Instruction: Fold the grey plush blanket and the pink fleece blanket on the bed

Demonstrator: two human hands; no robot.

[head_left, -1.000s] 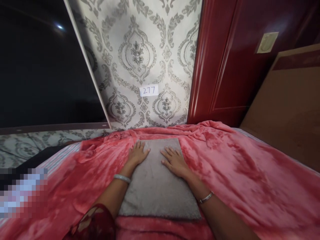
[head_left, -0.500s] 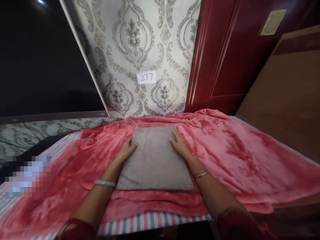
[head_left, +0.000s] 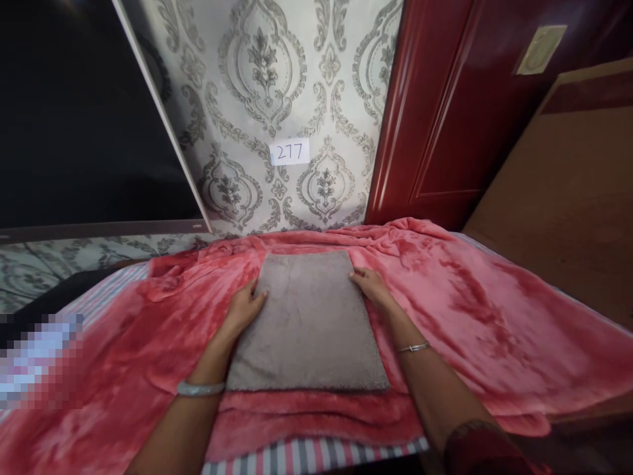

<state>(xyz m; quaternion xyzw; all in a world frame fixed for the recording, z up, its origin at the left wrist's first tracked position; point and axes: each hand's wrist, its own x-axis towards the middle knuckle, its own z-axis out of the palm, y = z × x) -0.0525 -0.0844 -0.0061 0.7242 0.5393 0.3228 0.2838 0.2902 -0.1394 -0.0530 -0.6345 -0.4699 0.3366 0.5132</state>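
While I watch: folded grey towel (head_left: 307, 323) on blanket (head_left: 469, 310).
Left hand (head_left: 246, 307): I see it spread against towel's left edge.
Right hand (head_left: 372, 288): spread, touching right edge.

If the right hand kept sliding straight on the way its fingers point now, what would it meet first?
The right hand lies at the right edge of the grey folded cloth, fingers pointing up and left. Going on, it would probably first cross the cloth's far corner, then the bunched pink blanket by the wall.
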